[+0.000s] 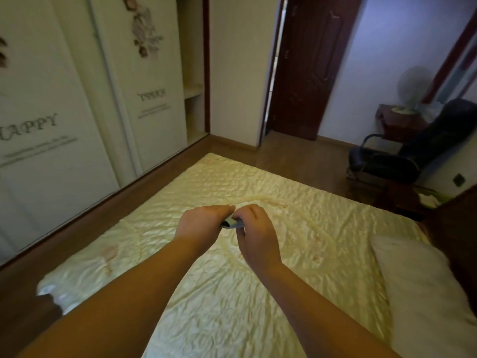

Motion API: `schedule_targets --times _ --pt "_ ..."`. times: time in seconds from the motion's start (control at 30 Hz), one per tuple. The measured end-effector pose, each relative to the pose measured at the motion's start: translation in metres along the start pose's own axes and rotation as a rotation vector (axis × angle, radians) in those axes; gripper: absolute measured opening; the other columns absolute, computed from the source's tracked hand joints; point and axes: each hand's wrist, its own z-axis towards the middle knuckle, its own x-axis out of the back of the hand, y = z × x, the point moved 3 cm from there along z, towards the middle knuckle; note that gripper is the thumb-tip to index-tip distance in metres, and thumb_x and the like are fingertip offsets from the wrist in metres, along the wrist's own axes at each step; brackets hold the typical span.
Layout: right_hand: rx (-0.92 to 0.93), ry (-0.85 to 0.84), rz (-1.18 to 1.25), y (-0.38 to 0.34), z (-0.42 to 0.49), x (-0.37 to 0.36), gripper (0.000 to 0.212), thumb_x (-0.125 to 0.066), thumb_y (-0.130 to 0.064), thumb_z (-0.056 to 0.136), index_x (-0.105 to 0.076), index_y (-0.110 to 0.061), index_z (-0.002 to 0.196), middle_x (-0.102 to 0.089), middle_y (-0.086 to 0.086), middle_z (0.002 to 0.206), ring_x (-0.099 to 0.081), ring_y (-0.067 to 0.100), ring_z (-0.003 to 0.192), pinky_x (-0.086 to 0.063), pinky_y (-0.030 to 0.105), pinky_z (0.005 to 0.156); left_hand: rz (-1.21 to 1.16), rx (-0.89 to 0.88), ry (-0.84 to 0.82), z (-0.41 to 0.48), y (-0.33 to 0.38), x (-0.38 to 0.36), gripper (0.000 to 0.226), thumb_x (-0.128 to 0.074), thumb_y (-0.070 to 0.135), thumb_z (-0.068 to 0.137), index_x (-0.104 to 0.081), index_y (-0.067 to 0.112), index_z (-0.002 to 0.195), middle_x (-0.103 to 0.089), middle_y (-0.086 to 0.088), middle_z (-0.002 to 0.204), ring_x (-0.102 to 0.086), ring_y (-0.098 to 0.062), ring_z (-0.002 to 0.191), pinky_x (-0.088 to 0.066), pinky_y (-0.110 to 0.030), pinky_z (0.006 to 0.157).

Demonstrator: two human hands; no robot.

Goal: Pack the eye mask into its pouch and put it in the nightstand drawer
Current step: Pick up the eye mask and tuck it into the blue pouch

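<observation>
A small grey fabric bundle (231, 223), the pouch or the eye mask, shows between my two hands above the bed; I cannot tell which of the two it is. My left hand (202, 223) is closed around its left end. My right hand (254, 232) pinches its right end with fingers curled. Most of the bundle is hidden by my fingers. No nightstand drawer is clearly visible.
A cream quilted bedspread (232, 293) covers the bed under my hands. A white pillow (426, 285) lies at the right. A dark wooden headboard or nightstand edge (454, 223) stands at the right. Wardrobe doors (51, 125) line the left; a black chair (402, 156) stands beyond.
</observation>
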Motion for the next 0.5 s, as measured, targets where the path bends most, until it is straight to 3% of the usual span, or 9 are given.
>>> schedule_targets --times 0.17,0.5 --pt "0.044 -0.053 0.062 -0.074 0.020 -0.063 0.019 -0.066 0.003 0.084 -0.067 -0.012 0.095 -0.062 0.004 0.093 -0.057 0.023 0.083 -0.050 0.038 0.065 0.006 0.097 0.033 -0.044 -0.086 0.036 0.048 -0.056 0.017 0.090 -0.055 0.046 0.128 -0.068 0.018 0.120 -0.066 -0.013 0.099 -0.043 -0.025 0.060" --pt "0.153 -0.119 0.131 -0.246 0.057 -0.185 0.023 -0.070 0.003 0.082 -0.066 -0.013 0.098 -0.062 0.002 0.095 -0.058 0.021 0.086 -0.052 0.035 0.066 0.041 0.261 0.077 -0.138 -0.261 0.128 0.049 -0.052 0.012 0.092 -0.055 0.044 0.129 -0.069 0.012 0.120 -0.066 -0.018 0.096 -0.055 -0.033 0.068"
